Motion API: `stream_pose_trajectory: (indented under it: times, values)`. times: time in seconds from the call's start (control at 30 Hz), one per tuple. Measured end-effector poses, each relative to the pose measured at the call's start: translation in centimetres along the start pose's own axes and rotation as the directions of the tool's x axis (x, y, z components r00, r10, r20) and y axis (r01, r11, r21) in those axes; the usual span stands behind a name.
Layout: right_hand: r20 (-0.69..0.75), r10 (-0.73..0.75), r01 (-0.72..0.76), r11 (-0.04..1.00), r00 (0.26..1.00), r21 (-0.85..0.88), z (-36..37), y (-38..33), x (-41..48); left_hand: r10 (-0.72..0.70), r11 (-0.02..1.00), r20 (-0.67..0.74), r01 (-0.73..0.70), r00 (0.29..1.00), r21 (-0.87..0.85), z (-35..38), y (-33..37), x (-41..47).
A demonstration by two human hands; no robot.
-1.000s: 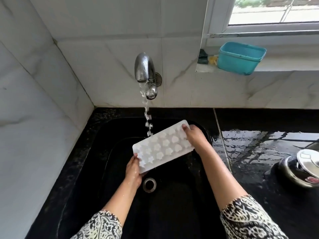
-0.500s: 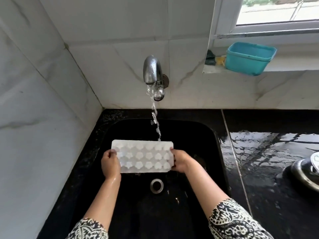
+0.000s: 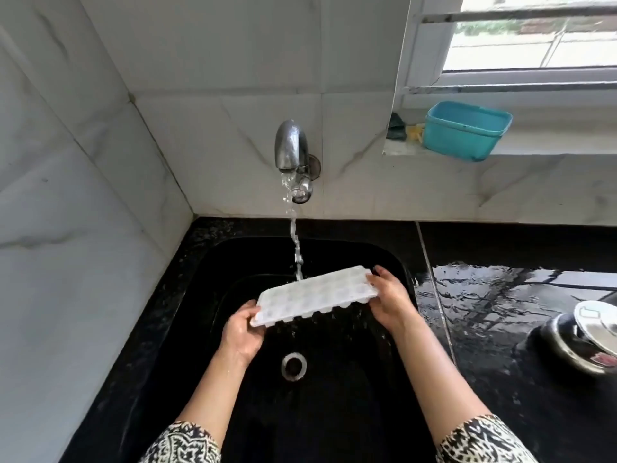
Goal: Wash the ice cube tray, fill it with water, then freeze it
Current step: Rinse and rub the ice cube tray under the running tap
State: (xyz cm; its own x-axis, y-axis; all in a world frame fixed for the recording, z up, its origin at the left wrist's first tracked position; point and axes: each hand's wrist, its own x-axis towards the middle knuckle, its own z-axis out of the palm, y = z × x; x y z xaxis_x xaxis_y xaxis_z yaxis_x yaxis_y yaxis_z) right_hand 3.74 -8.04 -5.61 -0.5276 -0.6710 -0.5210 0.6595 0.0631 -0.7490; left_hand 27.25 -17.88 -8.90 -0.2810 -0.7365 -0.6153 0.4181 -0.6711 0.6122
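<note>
A white ice cube tray hangs over the black sink, its cups facing up and its right end raised a little. My left hand grips the tray's near-left end. My right hand grips its right end, thumb on top. The steel tap on the tiled wall runs, and its thin stream lands on the tray's far edge near the middle. Drops fall from the tray's underside.
The sink drain lies below the tray. A wet black counter stretches to the right with a steel lidded pot at its edge. A teal tub and a scrub pad sit on the window sill.
The tray has turned over from underside-up to cups-up and come under the stream. Both hands kept hold of its ends, the right end rising again.
</note>
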Motion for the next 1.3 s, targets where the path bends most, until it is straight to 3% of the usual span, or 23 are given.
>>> stream_pose_trajectory:
  times: [0.17, 0.33, 0.5, 0.63, 0.8, 0.93, 1.03, 1.1, 1.2, 1.3]
  values:
    - [0.071, -0.243, 0.251, 0.959, 0.967, -0.133, -3.6, -4.4, -0.7, -0.151, 0.936, 0.2, 0.075, 0.968, 0.343, 2.3, -3.3, 1.3]
    - [0.055, -0.369, 0.369, 0.89, 0.928, -0.266, -4.7, -4.9, -0.4, -0.007, 0.909, 0.194, -0.075, 0.981, 0.41, 4.3, -4.8, 1.9]
    - [-0.028, -0.258, 0.223, 0.88, 0.966, -0.42, -2.8, -0.4, 1.8, 0.255, 0.826, 0.088, -0.264, 0.963, 0.497, 1.8, -0.4, 1.9]
    - [0.026, -0.067, 0.07, 0.841, 0.997, -0.537, 1.0, 4.1, 2.6, 0.427, 0.717, 0.048, -0.37, 0.903, 0.591, -1.8, 4.4, 0.6]
    - [0.166, 0.099, 0.027, 0.779, 0.981, -0.627, 4.4, 5.3, 1.0, 0.483, 0.607, 0.025, -0.355, 0.875, 0.712, -5.8, 8.1, -1.1]
    - [0.248, 0.039, 0.156, 0.683, 0.968, -0.714, 4.2, 4.0, -0.1, 0.532, 0.541, 0.094, -0.423, 0.841, 0.727, -6.6, 8.4, -3.9]
    - [0.301, -0.068, 0.285, 0.563, 0.951, -0.775, 3.4, 2.3, -1.9, 0.552, 0.451, 0.222, -0.512, 0.804, 0.731, -6.2, 8.4, -6.3]
    - [0.361, -0.058, 0.338, 0.513, 0.931, -0.789, 2.6, 0.8, -3.1, 0.556, 0.399, 0.297, -0.563, 0.776, 0.724, -5.9, 8.5, -7.4]
    - [0.396, 0.053, 0.3, 0.564, 0.917, -0.77, 1.5, -2.3, -3.9, 0.581, 0.364, 0.34, -0.61, 0.739, 0.704, -5.7, 8.4, -8.5]
    - [0.338, -0.075, 0.315, 0.59, 0.938, -0.743, 2.9, -5.4, -2.9, 0.595, 0.34, 0.362, -0.634, 0.717, 0.695, -6.2, 8.1, -9.2]
